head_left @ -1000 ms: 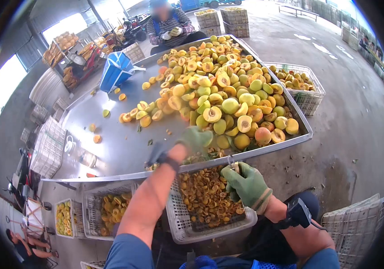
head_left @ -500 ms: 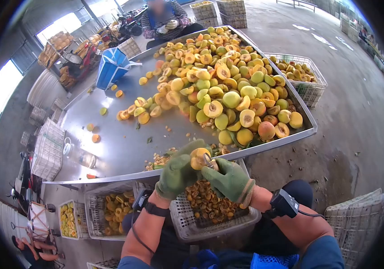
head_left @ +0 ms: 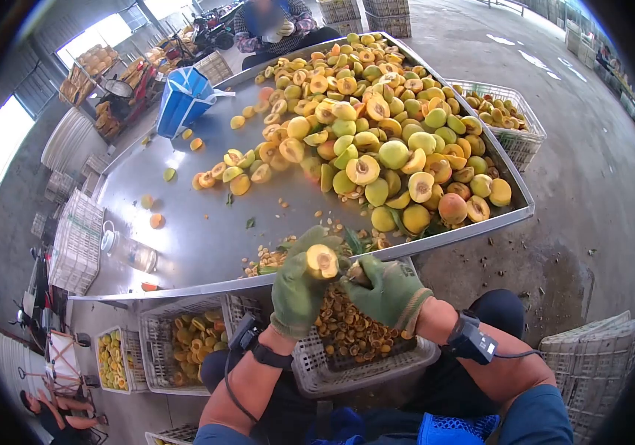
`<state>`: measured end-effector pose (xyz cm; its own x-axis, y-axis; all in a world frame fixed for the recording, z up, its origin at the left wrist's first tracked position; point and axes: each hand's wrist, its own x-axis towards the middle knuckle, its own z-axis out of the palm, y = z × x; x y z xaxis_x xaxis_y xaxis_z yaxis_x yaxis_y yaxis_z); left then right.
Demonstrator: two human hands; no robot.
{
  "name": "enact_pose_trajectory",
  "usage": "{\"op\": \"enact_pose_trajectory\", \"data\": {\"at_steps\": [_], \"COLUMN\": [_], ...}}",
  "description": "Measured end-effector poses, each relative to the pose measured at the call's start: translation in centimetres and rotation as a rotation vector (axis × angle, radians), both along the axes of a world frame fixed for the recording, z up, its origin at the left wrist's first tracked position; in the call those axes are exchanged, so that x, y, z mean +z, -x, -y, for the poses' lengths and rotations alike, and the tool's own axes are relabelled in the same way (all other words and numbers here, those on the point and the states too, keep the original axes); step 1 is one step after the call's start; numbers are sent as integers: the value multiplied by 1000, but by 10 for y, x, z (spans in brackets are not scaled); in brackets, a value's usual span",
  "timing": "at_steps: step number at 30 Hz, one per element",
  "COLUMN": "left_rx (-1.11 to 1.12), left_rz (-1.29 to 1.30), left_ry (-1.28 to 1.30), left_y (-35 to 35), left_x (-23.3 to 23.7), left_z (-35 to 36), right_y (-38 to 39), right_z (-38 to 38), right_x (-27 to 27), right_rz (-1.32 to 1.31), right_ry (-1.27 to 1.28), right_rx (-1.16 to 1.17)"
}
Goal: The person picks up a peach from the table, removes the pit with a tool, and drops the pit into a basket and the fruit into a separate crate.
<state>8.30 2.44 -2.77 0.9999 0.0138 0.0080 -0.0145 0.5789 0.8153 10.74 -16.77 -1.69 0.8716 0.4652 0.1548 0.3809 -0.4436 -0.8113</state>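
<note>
Cut side up, a peach half with a brownish hollow at its centre sits in my left hand, the gloved fingers wrapped around it. Beside it, my right hand is closed on a small metal pitting tool, mostly hidden by the glove. A brownish bit shows at the right fingertips, too small to name. Both green gloves are over the front edge of the metal table. Below them stands a crate of brown pits and scraps.
A large heap of halved peaches covers the table's right side. A blue and white bag and a clear plastic jug stand on the left. Crates of fruit line the front left. Another person sits across the table.
My right hand has drawn slightly right, away from the fruit, with the tool. The peach half, its cut face now showing, stays in my left hand. The view has shifted slightly.
</note>
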Motion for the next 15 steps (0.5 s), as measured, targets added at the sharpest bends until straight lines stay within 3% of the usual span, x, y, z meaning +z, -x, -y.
{"op": "enact_pose_trajectory", "data": {"at_steps": [6,12,15], "left_rx": [63,85,92], "left_rz": [-88,5,50], "left_ry": [69,-439,-608], "left_y": [7,10,11], "left_x": [-5,-11,-8], "left_z": [21,22,15], "right_y": [5,7,7], "right_z": [-4,-2,-2], "right_x": [3,6,2], "right_rz": [-174,-212,-178], "right_ry": [37,72,-119], "right_rx": [63,88,100]}}
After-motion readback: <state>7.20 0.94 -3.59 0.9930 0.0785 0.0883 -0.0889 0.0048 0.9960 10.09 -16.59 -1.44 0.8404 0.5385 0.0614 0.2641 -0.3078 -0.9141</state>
